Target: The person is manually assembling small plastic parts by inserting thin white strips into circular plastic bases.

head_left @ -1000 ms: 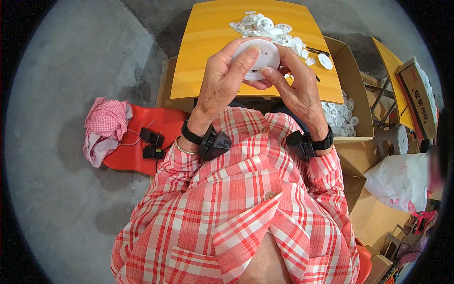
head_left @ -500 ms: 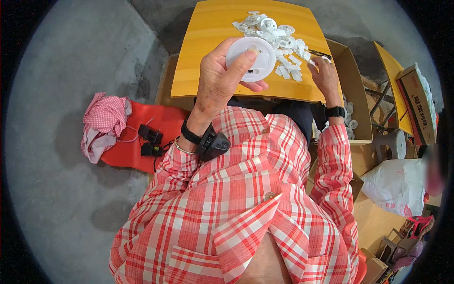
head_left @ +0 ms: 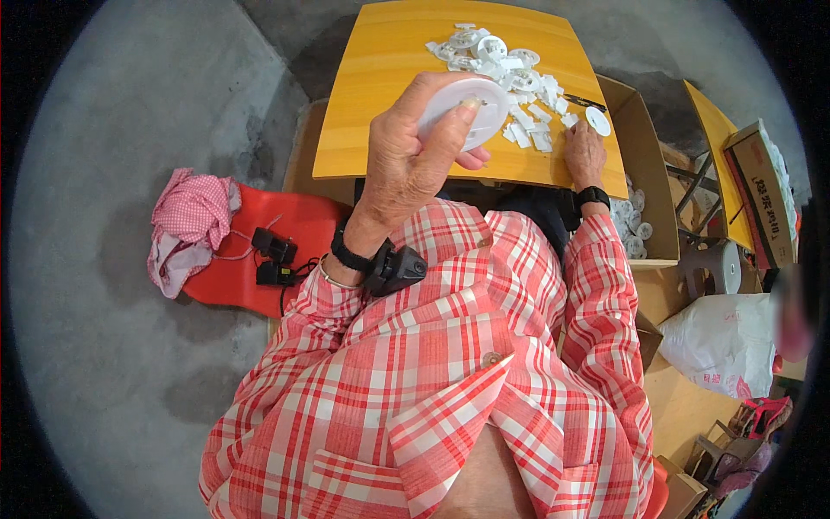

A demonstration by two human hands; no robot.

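Note:
My left hand (head_left: 413, 147) is raised over the near edge of the yellow table (head_left: 389, 78). It is closed around a white round plastic housing (head_left: 488, 112), thumb pressed on its flat face. The housing is tilted. At the table's right edge, my right hand (head_left: 586, 157) has its fingers closed at a white disc (head_left: 597, 121), which sticks out past the fingertips. Left of that hand lies a pile of white plastic parts (head_left: 519, 78), round pieces and small flat rectangular ones. A dark, thin tool (head_left: 584, 101) rests just beyond the right hand.
An open cardboard box (head_left: 661, 216) with white round parts inside stands right of the table. On my left is a red seat (head_left: 229, 277) bearing a pink checked cloth (head_left: 194, 216) and black devices (head_left: 275, 259). A white plastic bag (head_left: 722, 342) sits at the right.
My left hand has tilted the housing, so its face shows more obliquely. The right hand has shifted slightly toward me, and a white disc now shows at its fingertips.

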